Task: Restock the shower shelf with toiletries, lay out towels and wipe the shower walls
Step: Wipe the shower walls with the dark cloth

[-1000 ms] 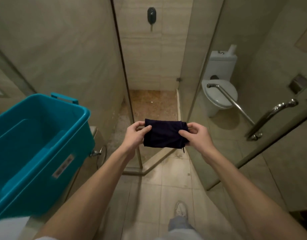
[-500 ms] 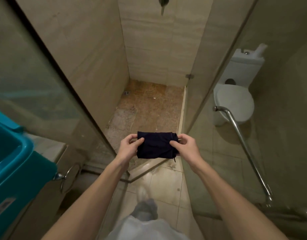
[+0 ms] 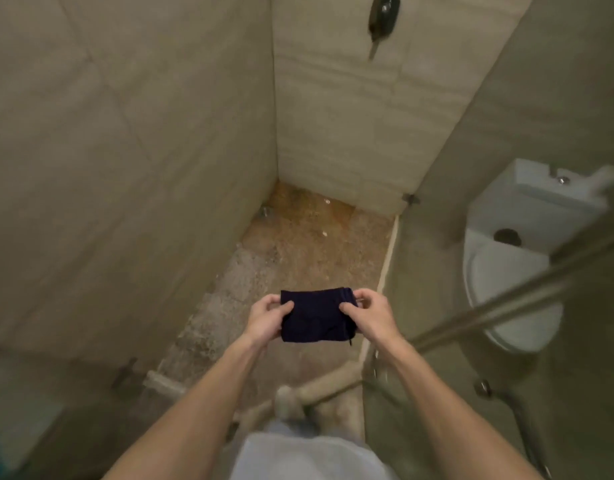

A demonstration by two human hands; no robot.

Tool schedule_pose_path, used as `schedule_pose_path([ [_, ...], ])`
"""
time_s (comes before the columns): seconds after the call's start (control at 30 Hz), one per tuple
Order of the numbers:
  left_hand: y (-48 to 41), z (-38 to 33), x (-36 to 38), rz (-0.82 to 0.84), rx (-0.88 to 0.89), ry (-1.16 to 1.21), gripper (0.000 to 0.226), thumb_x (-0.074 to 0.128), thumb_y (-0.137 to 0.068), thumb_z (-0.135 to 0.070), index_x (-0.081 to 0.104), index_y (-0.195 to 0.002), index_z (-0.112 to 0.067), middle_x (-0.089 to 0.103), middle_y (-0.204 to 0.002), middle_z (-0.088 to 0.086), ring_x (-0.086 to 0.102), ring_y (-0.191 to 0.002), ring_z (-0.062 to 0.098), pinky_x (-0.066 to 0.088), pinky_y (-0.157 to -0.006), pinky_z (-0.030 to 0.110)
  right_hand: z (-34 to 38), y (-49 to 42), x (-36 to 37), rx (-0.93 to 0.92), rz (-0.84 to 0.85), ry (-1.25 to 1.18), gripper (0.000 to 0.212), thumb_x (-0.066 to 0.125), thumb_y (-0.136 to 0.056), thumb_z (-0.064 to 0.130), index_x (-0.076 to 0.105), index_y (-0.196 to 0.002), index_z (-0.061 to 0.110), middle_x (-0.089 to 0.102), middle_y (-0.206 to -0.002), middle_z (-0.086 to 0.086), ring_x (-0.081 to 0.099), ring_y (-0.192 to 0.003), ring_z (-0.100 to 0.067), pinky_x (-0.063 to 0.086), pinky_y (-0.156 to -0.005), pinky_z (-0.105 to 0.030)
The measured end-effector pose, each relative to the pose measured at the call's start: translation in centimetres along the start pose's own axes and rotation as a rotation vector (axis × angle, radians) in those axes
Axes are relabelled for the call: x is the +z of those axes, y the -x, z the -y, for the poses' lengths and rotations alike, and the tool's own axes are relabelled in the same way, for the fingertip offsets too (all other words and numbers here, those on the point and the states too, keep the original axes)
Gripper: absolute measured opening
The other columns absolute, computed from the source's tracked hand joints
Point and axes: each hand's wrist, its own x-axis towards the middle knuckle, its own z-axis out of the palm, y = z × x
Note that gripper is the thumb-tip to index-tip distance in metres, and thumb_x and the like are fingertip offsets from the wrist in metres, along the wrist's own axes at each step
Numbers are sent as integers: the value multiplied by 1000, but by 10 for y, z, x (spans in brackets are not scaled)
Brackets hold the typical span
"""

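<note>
Speckled brown shower floor [image 3: 309,251], toilet [image 3: 513,271] on tiled floor

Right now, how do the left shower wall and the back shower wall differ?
The left shower wall is plain tile with nothing mounted in view; the back shower wall carries a dark fixture near the top. The left wall runs alongside the hands holding the dark cloth; the back wall faces them. Both are beige tile, meeting at the corner.

Beige tiled walls [image 3: 132,140], speckled brown shower floor [image 3: 309,258], white toilet [image 3: 516,271] right.
</note>
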Motion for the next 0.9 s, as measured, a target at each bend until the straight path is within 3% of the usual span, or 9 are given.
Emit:
schedule_pose_path([
  [0.07,-27,-52,11,-34,74,24,22,64,-96,-13,63,-114,-1,72,-112,20,68,-87,25,54,-67,32,46,-35,-8,-117,-29,-12,8,68,-85,8,67,-81,15,69,-77,0,65,-72,-14,50,-58,-23],
  [0.13,-48,-103,18,-61,168,36,20,64,-96,-13,64,-113,-2,72,-112,17,67,-89,23,53,-68,31,87,-63,-13,-209,-54,-28,12,67,-86,7,66,-81,17,68,-76,0,60,-67,-8,46,-57,-18],
  [0.3,-87,-224,15,-88,368,85,8,67,-94,-12,68,-102,-11,72,-101,6,66,-89,16,53,-79,34,187,-135,-14,-384,-80,-50,9,68,-84,12,68,-85,20,68,-74,4,57,-63,-4,46,-59,-25],
  [0.43,-104,-305,2,-128,448,137,10,67,-95,-15,69,-104,-12,74,-95,0,70,-79,10,56,-68,28,269,-184,-7,-485,-53,-46,7,69,-83,16,69,-88,21,72,-79,1,61,-68,-7,53,-64,-34],
  [0.53,-112,-359,-6,-173,512,176,8,66,-95,-16,68,-103,-14,75,-91,-2,71,-75,9,56,-68,31,327,-213,-4,-571,-8,-45,6,68,-85,17,70,-88,22,73,-83,0,65,-73,-9,57,-67,-39],
  [0.67,-122,-424,-14,-179,562,195,14,68,-94,-18,68,-107,-13,77,-101,5,72,-81,14,58,-70,33,398,-244,-7,-685,51,-60,6,69,-87,18,70,-91,23,73,-84,2,67,-75,-11,56,-64,-36],
  [0.9,-155,-544,-35,-140,683,202,6,70,-92,-20,68,-98,-21,77,-103,5,71,-84,14,54,-66,26,519,-310,0,-822,106,-128,5,71,-88,13,70,-93,15,74,-86,-3,66,-74,-9,52,-62,-25],
])
